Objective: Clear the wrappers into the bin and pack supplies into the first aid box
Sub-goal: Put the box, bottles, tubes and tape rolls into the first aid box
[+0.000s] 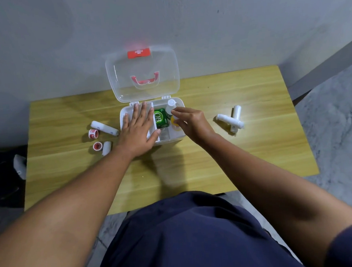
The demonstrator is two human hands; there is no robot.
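Note:
The clear first aid box (167, 141) stands open in the middle of the wooden table (203, 158), its lid (142, 73) leaning up against the wall. My left hand (138, 128) lies flat, fingers spread, over the box's left compartments. My right hand (190, 120) pinches a white bottle (170, 107) standing in the right compartment, beside a green box (160, 117) marked OB. Two white bandage rolls (103, 128) (107, 148) and two red tape rolls (93, 134) (97, 146) lie left of the box. Two more crossed bandage rolls (233, 118) lie to the right.
The table stands against a grey wall. A dark object with a grey piece (19, 166) sits on the floor beyond the table's left edge. Marbled floor (335, 123) shows to the right. My dark blue clothing fills the bottom of the view.

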